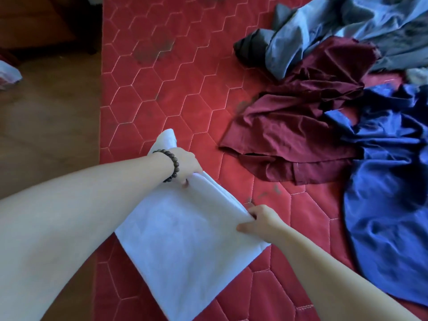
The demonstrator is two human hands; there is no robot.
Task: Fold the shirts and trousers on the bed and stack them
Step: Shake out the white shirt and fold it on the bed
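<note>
A white garment (185,246), folded into a flat rectangle, hangs just above the near part of the red quilted bed (162,93). My left hand (186,164), with a dark bead bracelet at the wrist, grips its far left corner. My right hand (259,220) pinches the far right corner of the same top edge. A white flap sticks out beyond my left hand. To the right lie unfolded clothes: a maroon garment (291,126), a blue satin garment (389,205) and a pale blue-grey garment (347,26).
The bed's left edge runs down near the left third of the view, with brown floor (46,126) beyond it. A dark garment (250,48) pokes out under the blue-grey one. A pale bag (9,74) lies on the floor at far left.
</note>
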